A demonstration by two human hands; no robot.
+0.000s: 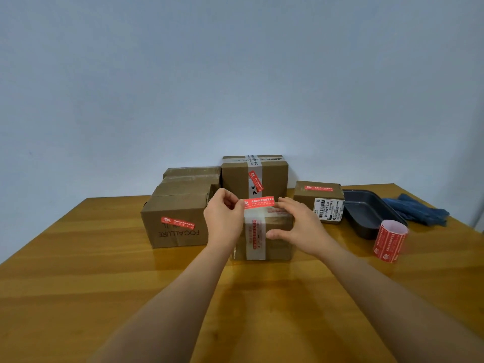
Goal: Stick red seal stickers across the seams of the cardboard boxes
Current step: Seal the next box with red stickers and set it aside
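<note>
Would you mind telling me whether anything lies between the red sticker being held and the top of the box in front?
Nothing visible does. The left hand pinches one end of the red sticker, which hangs just above the front box. The right hand rests on that box's top right, its fingertips at the sticker's other end.

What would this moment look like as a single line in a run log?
left hand: pinches red seal sticker | right hand: open, fingers at sticker's other end | sticker: above taped cardboard box | sticker roll: on table
</note>
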